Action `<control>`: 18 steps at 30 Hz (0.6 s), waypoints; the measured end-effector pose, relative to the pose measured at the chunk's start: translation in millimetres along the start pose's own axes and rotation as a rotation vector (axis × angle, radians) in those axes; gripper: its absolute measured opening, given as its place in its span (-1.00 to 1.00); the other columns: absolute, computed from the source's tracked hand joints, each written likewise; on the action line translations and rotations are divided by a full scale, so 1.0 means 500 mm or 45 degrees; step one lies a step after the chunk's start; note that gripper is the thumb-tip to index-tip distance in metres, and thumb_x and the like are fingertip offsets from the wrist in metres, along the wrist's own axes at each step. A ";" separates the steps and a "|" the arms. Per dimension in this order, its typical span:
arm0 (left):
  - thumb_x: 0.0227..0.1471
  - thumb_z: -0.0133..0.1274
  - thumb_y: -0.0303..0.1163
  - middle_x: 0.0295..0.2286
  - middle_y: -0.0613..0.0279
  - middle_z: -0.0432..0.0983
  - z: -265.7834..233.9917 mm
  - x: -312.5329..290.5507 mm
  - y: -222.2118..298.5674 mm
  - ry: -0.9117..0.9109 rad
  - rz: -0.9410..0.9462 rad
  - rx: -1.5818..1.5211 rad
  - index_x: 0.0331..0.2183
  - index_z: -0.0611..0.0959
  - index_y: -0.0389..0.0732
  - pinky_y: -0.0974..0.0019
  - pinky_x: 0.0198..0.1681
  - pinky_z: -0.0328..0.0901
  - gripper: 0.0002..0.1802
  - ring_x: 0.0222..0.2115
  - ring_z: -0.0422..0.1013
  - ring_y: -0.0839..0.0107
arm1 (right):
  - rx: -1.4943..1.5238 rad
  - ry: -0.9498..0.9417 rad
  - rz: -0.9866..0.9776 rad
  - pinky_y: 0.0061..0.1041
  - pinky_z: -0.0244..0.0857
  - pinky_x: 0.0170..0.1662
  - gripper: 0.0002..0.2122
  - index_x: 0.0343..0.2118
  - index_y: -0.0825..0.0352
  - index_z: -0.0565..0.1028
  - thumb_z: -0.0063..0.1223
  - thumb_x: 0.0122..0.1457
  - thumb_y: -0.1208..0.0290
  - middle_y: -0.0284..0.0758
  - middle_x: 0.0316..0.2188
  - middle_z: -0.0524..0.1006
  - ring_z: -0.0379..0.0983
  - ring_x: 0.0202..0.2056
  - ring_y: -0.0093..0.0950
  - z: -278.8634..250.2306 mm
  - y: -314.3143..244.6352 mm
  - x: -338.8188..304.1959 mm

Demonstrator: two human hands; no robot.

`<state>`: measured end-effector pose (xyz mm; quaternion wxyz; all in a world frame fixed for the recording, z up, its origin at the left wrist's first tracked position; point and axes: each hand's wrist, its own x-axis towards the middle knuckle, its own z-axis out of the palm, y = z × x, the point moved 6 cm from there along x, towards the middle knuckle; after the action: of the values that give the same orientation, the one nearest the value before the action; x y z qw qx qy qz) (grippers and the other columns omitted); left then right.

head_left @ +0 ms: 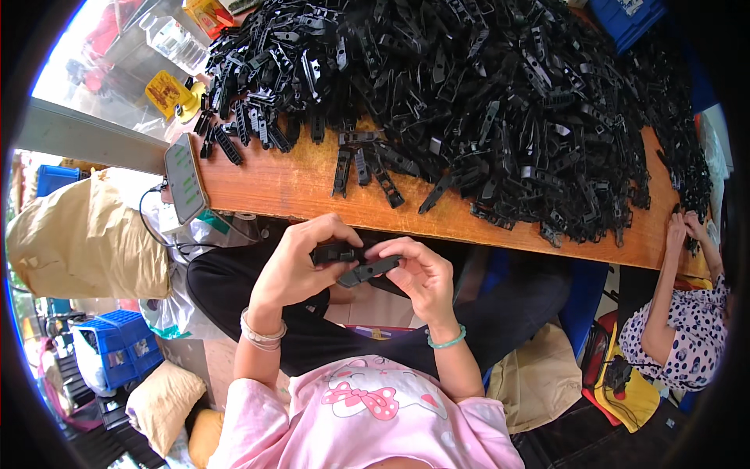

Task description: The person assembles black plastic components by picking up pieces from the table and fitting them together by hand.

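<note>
My left hand (301, 262) is closed around a small black plastic part (334, 252), its fingers curled over the top. In my right hand (422, 273), thumb and fingers pinch a second, elongated black plastic part (369, 270), tilted with its lower end toward my left thumb. The two parts are very near each other; whether they touch I cannot tell. Both hands are over my lap, just short of the table's near edge. Beyond them, a big heap of similar black plastic parts (437, 102) covers much of the wooden table (266, 187).
A white power strip (186, 180) is at the table's left corner, near a yellow holder (173, 95) and a clear bottle (173, 43). Blue bins (627, 19) stand at the far right. A co-worker's hands (686, 227) are at the right edge. Sacks (94, 234) lie left.
</note>
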<state>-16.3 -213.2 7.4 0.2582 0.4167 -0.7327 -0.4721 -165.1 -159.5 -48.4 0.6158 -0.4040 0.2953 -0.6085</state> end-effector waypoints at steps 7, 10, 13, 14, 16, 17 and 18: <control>-0.09 0.12 -0.54 -0.33 0.17 0.49 0.051 -0.010 -0.035 -0.027 -0.188 -1.042 -0.23 0.60 -0.37 0.44 -0.13 0.29 -0.71 -0.29 0.40 0.48 | -0.035 -0.003 0.157 -0.50 0.43 -0.22 -0.79 -0.16 0.55 0.43 0.01 0.11 0.65 -0.10 -0.32 0.54 0.52 -0.30 -0.43 0.011 -0.010 -0.028; 0.09 -0.02 -0.50 -0.49 0.25 0.52 0.047 -0.011 -0.032 -0.030 -0.329 -0.589 -0.06 0.52 -0.36 0.48 -0.30 0.33 -0.65 -0.46 0.40 0.59 | -0.151 0.047 0.122 -0.64 0.42 -0.32 -0.81 -0.21 0.50 0.49 0.07 0.08 0.62 -0.17 -0.26 0.54 0.51 -0.30 -0.51 -0.002 -0.034 -0.037; 0.12 -0.03 -0.45 -0.59 0.31 0.48 0.052 -0.017 -0.023 -0.197 -0.371 -0.306 0.00 0.47 -0.34 0.47 -0.44 0.31 -0.61 -0.56 0.35 0.63 | -0.830 0.112 -0.264 -0.62 0.34 -0.44 -0.80 -0.27 0.43 0.54 0.16 -0.01 0.61 -0.21 -0.34 0.55 0.46 -0.47 -0.50 -0.016 -0.086 -0.036; 0.13 -0.03 -0.43 -0.63 0.34 0.45 0.061 -0.022 -0.026 -0.282 -0.426 -0.302 0.02 0.45 -0.34 0.46 -0.50 0.29 -0.59 -0.60 0.33 0.65 | -0.829 0.113 -0.263 -0.62 0.34 -0.44 -0.80 -0.27 0.43 0.54 0.16 -0.01 0.61 -0.21 -0.34 0.55 0.46 -0.47 -0.50 -0.018 -0.088 -0.038; 0.10 0.01 -0.41 -0.63 0.31 0.45 0.068 -0.027 -0.016 -0.299 -0.371 -0.340 0.03 0.43 -0.33 0.45 -0.51 0.29 -0.55 -0.62 0.32 0.62 | -0.925 0.131 -0.264 -0.60 0.32 -0.46 -0.80 -0.29 0.42 0.54 0.19 -0.04 0.61 -0.21 -0.38 0.53 0.44 -0.48 -0.48 -0.020 -0.093 -0.044; 0.07 0.06 -0.40 -0.64 0.28 0.45 0.073 -0.028 -0.008 -0.316 -0.315 -0.379 0.04 0.42 -0.33 0.45 -0.52 0.28 -0.51 -0.64 0.32 0.60 | -0.926 0.134 -0.264 -0.60 0.32 -0.46 -0.80 -0.29 0.42 0.54 0.19 -0.04 0.61 -0.21 -0.38 0.53 0.44 -0.48 -0.48 -0.019 -0.093 -0.047; -0.03 0.15 -0.39 -0.61 0.11 0.47 0.070 -0.026 0.009 -0.302 -0.109 -0.045 0.02 0.41 -0.36 0.37 -0.51 0.30 -0.44 -0.64 0.39 0.41 | -0.941 0.157 -0.279 -0.60 0.31 -0.48 -0.80 -0.30 0.42 0.54 0.19 -0.05 0.61 -0.21 -0.39 0.53 0.43 -0.48 -0.48 -0.019 -0.093 -0.049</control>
<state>-38.2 -184.3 -3.2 0.1566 0.3841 -0.7311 -0.5416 -199.1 -133.3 -16.6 0.3414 -0.5902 0.4862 -0.5465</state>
